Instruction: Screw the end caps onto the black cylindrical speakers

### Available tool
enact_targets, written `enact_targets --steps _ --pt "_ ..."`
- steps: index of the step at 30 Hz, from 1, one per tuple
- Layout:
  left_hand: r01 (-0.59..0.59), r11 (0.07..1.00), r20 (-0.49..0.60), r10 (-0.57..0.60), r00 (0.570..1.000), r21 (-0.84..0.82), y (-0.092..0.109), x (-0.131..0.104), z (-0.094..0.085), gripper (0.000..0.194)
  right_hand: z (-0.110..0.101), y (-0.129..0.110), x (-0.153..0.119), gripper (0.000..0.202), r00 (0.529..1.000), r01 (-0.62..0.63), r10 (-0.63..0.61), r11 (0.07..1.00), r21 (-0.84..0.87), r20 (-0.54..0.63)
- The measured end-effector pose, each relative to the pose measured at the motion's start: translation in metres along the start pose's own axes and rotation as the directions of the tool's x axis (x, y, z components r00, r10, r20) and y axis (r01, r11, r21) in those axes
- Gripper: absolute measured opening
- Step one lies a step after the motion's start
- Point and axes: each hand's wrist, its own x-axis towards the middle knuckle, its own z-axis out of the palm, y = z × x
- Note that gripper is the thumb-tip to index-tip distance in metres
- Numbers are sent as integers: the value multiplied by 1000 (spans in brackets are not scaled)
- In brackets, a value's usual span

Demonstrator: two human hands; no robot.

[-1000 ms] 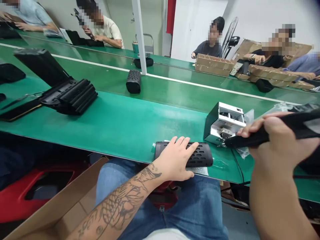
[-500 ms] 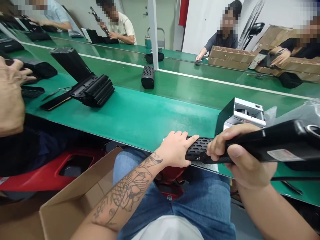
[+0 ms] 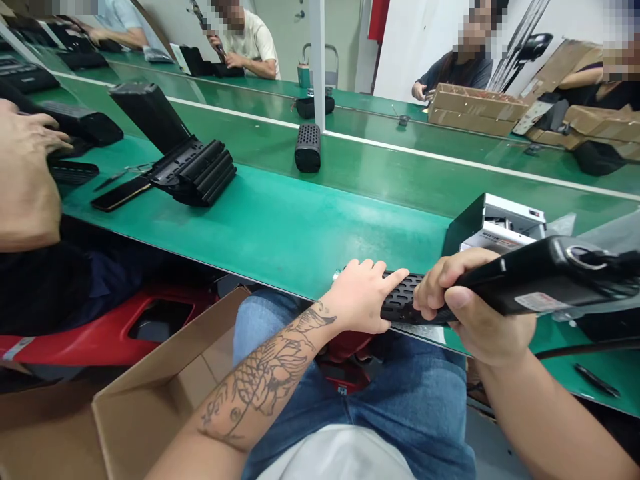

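A black perforated case lies at the front edge of the green table. My left hand is wrapped over its left end, thumb and fingers closed around it. In my right hand is a black power tool with a cord at its rear and a white label, held tilted over the right end of the case. The tool's front end is hidden behind my right fingers, so its contact with the case cannot be made out.
Behind my right hand stands a black and white device. A perforated black case stands farther back, with black parts at the left. An open carton is beside my left leg. Another person's hand is at far left.
The whole view has shifted slightly, so the table things appear a little farther right. The tool's rear has moved slightly inward and its cord now shows. Both hands keep their holds.
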Motion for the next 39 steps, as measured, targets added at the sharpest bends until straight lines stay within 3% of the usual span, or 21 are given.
enact_targets --steps 6,10,16,19,22,23,24,26,27,30,33,37,39 --pt "-5 1000 -17 5 1000 -2 -1 0 4 93 -3 6 -3 7 999 -10 8 998 57 48" --pt "-11 1000 -29 11 1000 -11 -3 0 6 89 1 9 -2 13 999 -30 30 1000 -10 18" --pt "-29 1000 -17 29 999 -9 -8 1 6 85 12 -4 -4 16 1000 -6 6 1000 -5 14" --pt "-36 999 2 36 999 -13 -7 2 3 93 -1 -20 -2 14 991 63 -61 998 13 -116" --pt "-41 999 2 41 999 -26 -4 7 3 100 -34 -32 12 14 907 151 -169 986 -76 -385" --pt "-50 998 2 50 999 -33 -2 9 4 101 -49 -33 20 12 853 155 -219 973 -169 -474" --pt "-57 998 1 57 998 -40 -1 12 5 101 -64 -31 28 11 764 151 -295 946 -285 -573" --pt "-70 996 0 70 998 -49 3 18 9 103 -93 -22 42 14 628 48 -387 885 -463 -675" --pt "-77 996 -3 77 997 -53 4 20 10 104 -106 -16 46 14 602 -5 -412 854 -520 -683" --pt "-127 990 -47 124 991 -67 6 21 9 101 -135 3 47 15 621 -89 -412 809 -582 -667" --pt "-191 974 -142 174 975 -118 -4 10 5 90 -149 16 36 21 662 -99 -363 825 -556 -656" --pt "-152 943 -228 84 970 -297 -34 -16 15 95 -148 15 22 16 707 5 -309 902 -432 -636" --pt "-94 901 -217 0 976 -423 -47 -26 32 108 -137 5 20 14 693 58 -306 926 -372 -653"
